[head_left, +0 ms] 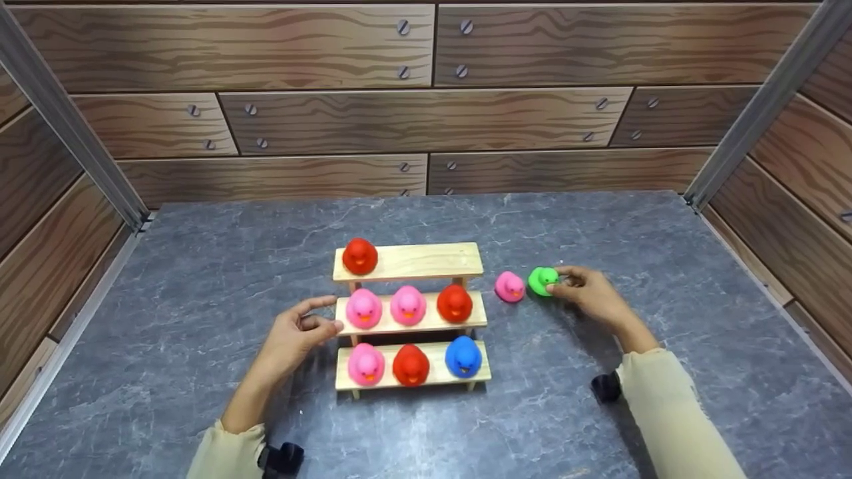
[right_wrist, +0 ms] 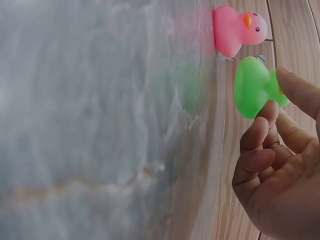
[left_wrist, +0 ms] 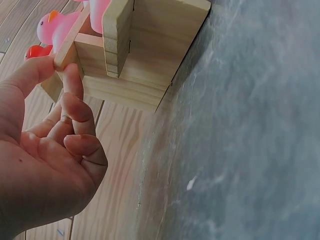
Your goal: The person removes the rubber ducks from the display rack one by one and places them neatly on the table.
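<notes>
My right hand [head_left: 589, 293] pinches a green rubber duck [head_left: 542, 281] between thumb and fingers. In the right wrist view the green duck [right_wrist: 252, 87] hangs just above the tabletop. A pink duck [head_left: 510, 287] stands on the table to its left. My left hand [head_left: 299, 332] grips the left end of the middle step of a three-step wooden stand [head_left: 426, 259]; thumb and forefinger pinch that step's edge in the left wrist view. On the top step sits a red duck [head_left: 360, 257]. Pink and red ducks fill the middle step; the bottom one bears pink, red and a blue duck [head_left: 463, 356].
A grey marbled tabletop [head_left: 233, 266] lies beneath everything. Wood-patterned panels [head_left: 426, 120] stand along the back and both sides, with metal corner posts [head_left: 80, 126] between them. Black straps [head_left: 606, 387] show at both wrists.
</notes>
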A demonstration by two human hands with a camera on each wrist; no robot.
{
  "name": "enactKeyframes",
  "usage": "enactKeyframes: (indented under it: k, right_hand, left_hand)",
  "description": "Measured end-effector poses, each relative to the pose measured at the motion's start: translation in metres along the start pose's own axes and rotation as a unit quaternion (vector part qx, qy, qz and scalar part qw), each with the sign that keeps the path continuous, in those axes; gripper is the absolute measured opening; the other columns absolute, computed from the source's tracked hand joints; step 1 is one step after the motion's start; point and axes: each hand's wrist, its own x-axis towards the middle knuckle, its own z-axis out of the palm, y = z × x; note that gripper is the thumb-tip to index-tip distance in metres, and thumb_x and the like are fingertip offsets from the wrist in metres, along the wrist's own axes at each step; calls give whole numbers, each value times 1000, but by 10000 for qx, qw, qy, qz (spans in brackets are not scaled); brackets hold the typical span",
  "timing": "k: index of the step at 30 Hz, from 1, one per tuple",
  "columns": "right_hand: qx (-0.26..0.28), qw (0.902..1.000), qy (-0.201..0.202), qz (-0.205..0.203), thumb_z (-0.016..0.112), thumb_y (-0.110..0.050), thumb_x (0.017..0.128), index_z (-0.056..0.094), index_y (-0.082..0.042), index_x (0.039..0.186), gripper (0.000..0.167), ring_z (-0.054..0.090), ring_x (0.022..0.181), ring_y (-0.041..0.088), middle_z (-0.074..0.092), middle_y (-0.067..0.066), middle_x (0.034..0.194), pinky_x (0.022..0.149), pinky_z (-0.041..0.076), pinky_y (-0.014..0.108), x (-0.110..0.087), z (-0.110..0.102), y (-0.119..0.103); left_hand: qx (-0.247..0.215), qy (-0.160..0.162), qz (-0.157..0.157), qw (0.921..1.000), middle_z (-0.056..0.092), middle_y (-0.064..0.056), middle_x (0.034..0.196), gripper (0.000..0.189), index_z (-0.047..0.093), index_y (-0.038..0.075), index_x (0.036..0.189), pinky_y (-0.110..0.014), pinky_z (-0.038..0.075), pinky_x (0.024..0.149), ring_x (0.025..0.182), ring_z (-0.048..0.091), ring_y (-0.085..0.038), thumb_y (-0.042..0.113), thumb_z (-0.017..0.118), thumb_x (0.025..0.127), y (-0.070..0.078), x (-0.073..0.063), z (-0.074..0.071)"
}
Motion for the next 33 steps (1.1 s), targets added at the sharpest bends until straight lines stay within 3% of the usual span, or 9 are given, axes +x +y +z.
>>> enactKeyframes:
  k: [19, 33]
  right_hand:
    - [-191, 9990, -390, -99, 65, -20, 91, 51, 8, 130, 50, 53, 74, 9, 60, 2, 88, 64, 45, 24, 5, -2, 3]
    - [-389, 9979, -510, -115, 64, -18, 91, 49, 9, 131, 50, 54, 71, 10, 61, 6, 89, 60, 44, 24, 9, -1, 2]
  left_hand:
    - [-56, 3, 24, 10000, 67, 4, 72, 49, 54, -2, 130, -24, 45, 66, 72, 63, -12, 3, 69, 83, 0, 2, -2]
    - [-14, -83, 31, 10000, 69, 3, 75, 51, 53, -3, 131, -25, 47, 69, 79, 67, -16, 5, 70, 84, -1, 1, -2]
